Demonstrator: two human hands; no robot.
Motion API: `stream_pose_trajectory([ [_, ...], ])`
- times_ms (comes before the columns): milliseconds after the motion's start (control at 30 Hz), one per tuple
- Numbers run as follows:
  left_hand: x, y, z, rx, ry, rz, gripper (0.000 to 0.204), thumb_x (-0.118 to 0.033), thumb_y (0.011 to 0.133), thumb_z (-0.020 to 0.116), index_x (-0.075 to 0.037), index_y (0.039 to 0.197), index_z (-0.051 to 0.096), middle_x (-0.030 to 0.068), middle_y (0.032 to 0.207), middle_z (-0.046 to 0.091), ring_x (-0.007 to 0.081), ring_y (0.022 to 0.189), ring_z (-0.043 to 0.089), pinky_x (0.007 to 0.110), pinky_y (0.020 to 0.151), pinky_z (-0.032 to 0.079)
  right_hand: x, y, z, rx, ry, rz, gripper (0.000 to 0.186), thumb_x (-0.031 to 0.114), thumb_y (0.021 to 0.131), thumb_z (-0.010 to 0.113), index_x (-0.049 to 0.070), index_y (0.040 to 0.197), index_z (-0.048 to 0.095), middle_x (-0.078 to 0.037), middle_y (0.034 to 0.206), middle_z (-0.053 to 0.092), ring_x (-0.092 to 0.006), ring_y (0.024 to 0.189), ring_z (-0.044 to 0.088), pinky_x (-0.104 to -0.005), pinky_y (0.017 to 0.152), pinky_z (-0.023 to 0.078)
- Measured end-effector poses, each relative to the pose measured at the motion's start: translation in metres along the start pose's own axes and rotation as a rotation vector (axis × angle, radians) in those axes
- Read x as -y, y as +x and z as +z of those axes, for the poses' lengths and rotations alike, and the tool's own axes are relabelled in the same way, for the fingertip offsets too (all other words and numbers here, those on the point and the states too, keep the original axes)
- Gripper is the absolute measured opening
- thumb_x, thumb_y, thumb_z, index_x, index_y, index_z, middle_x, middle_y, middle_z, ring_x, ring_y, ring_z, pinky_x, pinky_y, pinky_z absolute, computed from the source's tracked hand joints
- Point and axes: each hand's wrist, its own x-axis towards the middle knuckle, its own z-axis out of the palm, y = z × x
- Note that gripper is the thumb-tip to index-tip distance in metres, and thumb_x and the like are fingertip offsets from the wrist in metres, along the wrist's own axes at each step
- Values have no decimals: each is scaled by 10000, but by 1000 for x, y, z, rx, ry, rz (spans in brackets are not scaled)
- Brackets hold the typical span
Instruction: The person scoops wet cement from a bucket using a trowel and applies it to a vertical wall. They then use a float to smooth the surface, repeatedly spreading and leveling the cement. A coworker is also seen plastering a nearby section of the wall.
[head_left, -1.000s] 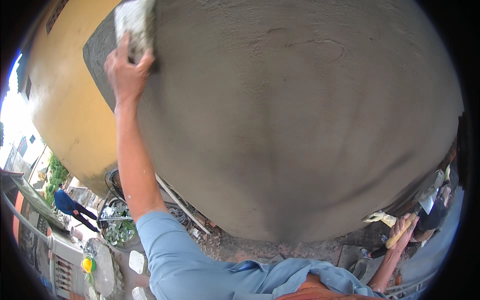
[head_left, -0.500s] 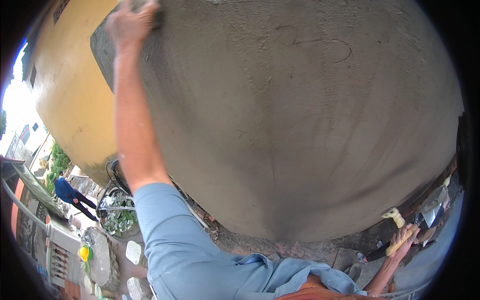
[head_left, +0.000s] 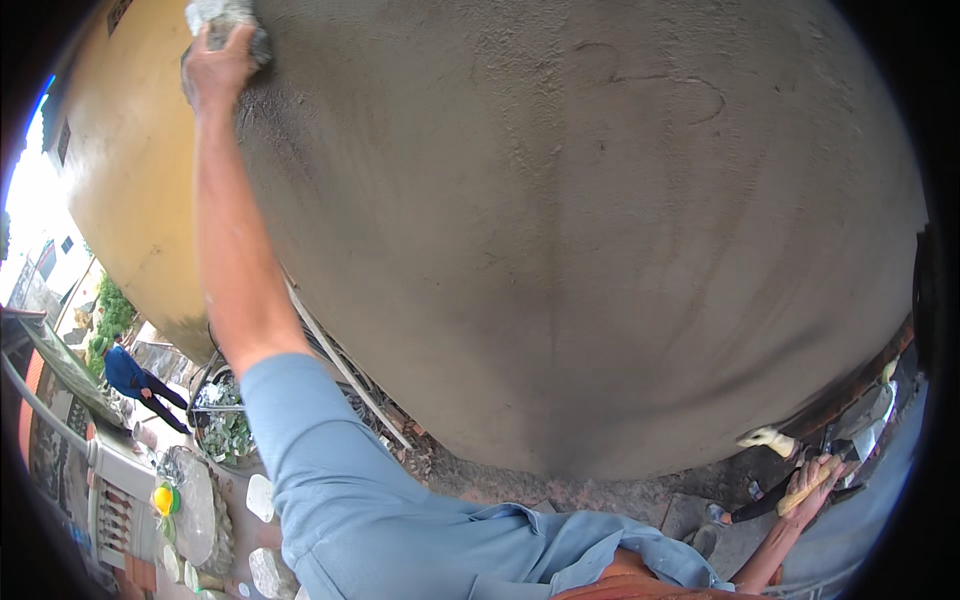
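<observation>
At the upper left, my left hand (head_left: 216, 78) is closed round a rough grey-white lump (head_left: 222, 14) that looks like a sponge. It presses the lump to the left edge of a wet grey plastered wall (head_left: 480, 220), where a yellow wall (head_left: 140, 180) begins. Down at the lower right, my right hand (head_left: 815, 487) grips a pale wooden handle (head_left: 797, 497); the tool's other end is not clear. Just beyond it shows a cream-coloured thing (head_left: 768, 440), perhaps another person's gloved hand. Faint curved lines mark the plaster at the upper right.
A person in blue (head_left: 128, 375) stands far left, near a round planter (head_left: 225, 425). Below are a stone table (head_left: 197, 505), pale stools (head_left: 272, 573) and a balustrade (head_left: 115, 515). A white strip (head_left: 345, 365) leans by the wall's foot. Another person's dark-clad leg (head_left: 755, 507) shows at right.
My left hand has moved left and a little lower with the lump, onto the plaster's edge. The white strip shows more beside my arm. The cream-coloured thing has shifted left and tilted flatter.
</observation>
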Motion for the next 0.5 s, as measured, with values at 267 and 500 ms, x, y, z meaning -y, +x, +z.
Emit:
stream_pose_trajectory([
  [267, 114, -56, 4, 66, -188, -392, 835, -523, 790, 727, -20, 1432, 552, 201, 1396, 609, 318, 1272, 593, 405, 1062, 450, -40, -31, 34, -175, 298, 297, 477, 512, 1085, 364, 53, 1076, 493, -22, 700, 465, -121, 463, 425, -288, 355, 381],
  [500, 129, -81, 0, 358, 565, 456, 641, -497, 904, 656, -173, 1440, 522, 146, 1463, 540, 340, 1289, 561, 455, 1053, 477, -116, -57, 64, -306, 356, 674, 465, 576, 1007, 503, 123, 936, 583, 56, 617, 474, -102, 446, 452, -296, 375, 389],
])
